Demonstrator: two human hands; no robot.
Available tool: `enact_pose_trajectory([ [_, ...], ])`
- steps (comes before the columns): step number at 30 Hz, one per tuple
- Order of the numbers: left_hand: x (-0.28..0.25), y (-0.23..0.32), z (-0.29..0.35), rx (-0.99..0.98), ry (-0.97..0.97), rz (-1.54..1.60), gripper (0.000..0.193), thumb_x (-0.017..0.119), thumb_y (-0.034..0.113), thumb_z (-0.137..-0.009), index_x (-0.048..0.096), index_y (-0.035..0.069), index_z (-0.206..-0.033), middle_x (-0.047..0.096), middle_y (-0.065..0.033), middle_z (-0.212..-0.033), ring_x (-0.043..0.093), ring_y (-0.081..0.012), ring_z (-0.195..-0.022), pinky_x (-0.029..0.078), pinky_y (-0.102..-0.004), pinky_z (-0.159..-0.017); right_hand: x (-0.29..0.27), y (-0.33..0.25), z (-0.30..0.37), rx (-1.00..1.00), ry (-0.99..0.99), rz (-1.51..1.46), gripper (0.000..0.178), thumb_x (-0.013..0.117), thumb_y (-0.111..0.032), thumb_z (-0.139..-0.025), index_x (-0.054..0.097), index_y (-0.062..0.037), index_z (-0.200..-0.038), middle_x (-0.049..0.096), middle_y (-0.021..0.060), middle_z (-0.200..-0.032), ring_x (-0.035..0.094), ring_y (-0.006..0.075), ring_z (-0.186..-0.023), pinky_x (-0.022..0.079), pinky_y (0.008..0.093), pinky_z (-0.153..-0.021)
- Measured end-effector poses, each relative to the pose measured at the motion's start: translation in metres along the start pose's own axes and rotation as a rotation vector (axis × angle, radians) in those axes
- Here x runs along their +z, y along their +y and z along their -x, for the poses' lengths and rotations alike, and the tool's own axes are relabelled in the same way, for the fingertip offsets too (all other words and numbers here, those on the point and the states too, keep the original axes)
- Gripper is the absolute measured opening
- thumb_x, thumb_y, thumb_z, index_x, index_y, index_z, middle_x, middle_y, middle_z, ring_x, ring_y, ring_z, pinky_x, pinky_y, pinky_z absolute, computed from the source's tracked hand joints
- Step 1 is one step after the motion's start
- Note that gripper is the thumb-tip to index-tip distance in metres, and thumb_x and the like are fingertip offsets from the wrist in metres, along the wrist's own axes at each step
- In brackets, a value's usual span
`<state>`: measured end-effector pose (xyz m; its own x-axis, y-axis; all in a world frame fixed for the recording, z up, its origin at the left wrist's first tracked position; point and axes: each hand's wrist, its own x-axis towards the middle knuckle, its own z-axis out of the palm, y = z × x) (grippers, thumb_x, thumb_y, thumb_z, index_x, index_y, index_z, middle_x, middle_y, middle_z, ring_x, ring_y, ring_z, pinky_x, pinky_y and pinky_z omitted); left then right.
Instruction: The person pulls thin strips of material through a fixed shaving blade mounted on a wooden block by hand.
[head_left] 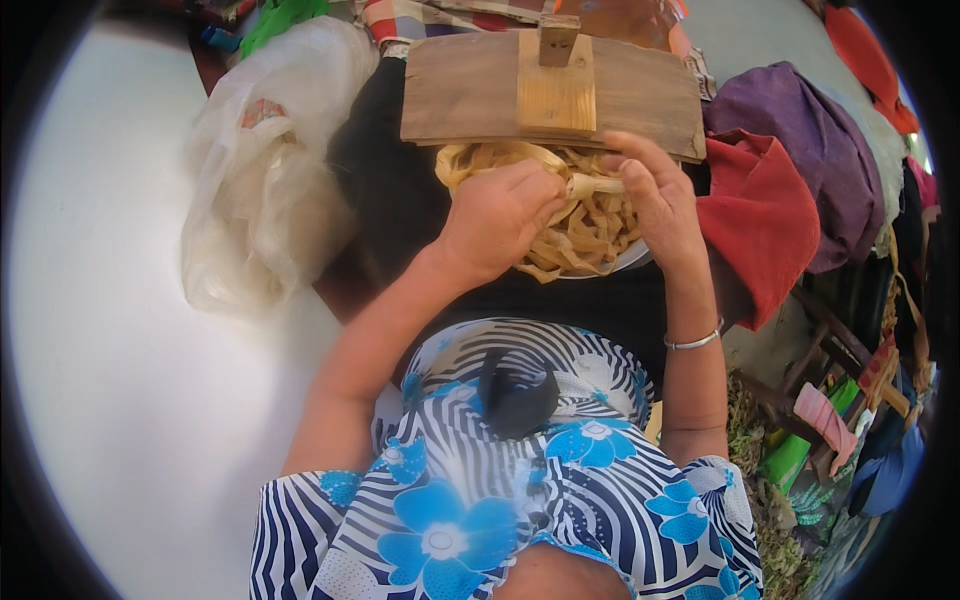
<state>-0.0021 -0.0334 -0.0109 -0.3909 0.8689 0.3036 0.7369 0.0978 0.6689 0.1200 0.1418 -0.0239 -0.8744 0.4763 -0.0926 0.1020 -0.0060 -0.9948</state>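
Between my two hands stretches a pale tan, fibrous strip (598,185), bunched or knotted close to my left fingers. My left hand (503,215) is closed in a fist on one end of it. At the other end, my right hand (655,195) holds the strip by thumb and fingers, the forefinger raised. Below them lies a tangled heap of similar curled strips (585,240) in a light bowl (636,260) on my lap. Just beyond my hands rests a wooden board (455,90) with a small upright wooden block (558,42) on it.
To the left, a cloudy plastic bag (265,200) sits by a white surface (110,330). A red cloth (765,215) and a purple cloth bundle (800,150) lie to the right. Farther right are wooden chair-like pieces (825,340) and a pink cloth (825,425).
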Motion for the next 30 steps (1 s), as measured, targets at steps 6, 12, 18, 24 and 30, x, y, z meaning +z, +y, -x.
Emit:
enact_pose_trajectory([
  [6,0.006,-0.011,-0.025,0.03,-0.029,0.154,0.009,0.063,0.007,-0.086,0.061,0.002,-0.092,0.061,-0.0121,-0.083,0.059,-0.0258,-0.072,0.046,-0.0309,-0.065,-0.02,-0.007,-0.021,0.316,-0.415,-0.152,0.02,0.063,-0.009,-0.089,0.063,0.0017,-0.106,0.067,0.0061,-0.088,0.064,0.0113,-0.072,0.053,0.0224,-0.069],
  [12,-0.009,-0.035,-0.042,-0.445,-0.17,0.614,0.013,0.06,0.012,-0.09,0.062,0.0,-0.095,0.06,0.0001,-0.081,0.054,-0.0076,-0.075,0.046,-0.0249,-0.067,-0.022,-0.005,-0.037,0.138,-0.178,-0.173,0.014,0.062,-0.006,-0.088,0.065,0.0006,-0.1,0.064,0.003,-0.075,0.061,0.0085,-0.065,0.049,0.0206,-0.061],
  [18,-0.022,-0.066,-0.064,-0.511,-0.108,0.553,0.018,0.06,0.014,-0.089,0.063,-0.002,-0.095,0.062,-0.0012,-0.084,0.055,-0.009,-0.078,0.046,-0.026,-0.071,0.003,0.002,-0.065,0.052,-0.001,-0.045,0.013,0.061,-0.01,-0.09,0.065,0.0002,-0.097,0.058,-0.0007,-0.066,0.053,0.0058,-0.058,0.043,0.0195,-0.053],
  [24,-0.011,-0.085,-0.077,-0.481,-0.05,0.374,0.022,0.059,0.018,-0.089,0.062,-0.002,-0.096,0.063,-0.006,-0.083,0.056,-0.0129,-0.078,0.046,-0.0295,-0.072,0.01,0.025,-0.087,0.011,0.093,0.115,0.011,0.061,-0.01,-0.089,0.065,0.0005,-0.091,0.058,-0.0015,-0.068,0.054,0.0075,-0.062,0.043,0.0213,-0.057],
  [30,0.0,-0.115,-0.065,-0.256,0.116,-0.106,0.017,0.059,0.015,-0.088,0.059,-0.002,-0.09,0.062,-0.0117,-0.075,0.059,-0.0181,-0.072,0.047,-0.034,-0.068,0.002,0.032,-0.084,-0.438,0.243,0.869,0.01,0.063,-0.012,-0.084,0.065,-0.0023,-0.087,0.064,0.0101,-0.077,0.06,0.0304,-0.073,0.047,0.0378,-0.065],
])
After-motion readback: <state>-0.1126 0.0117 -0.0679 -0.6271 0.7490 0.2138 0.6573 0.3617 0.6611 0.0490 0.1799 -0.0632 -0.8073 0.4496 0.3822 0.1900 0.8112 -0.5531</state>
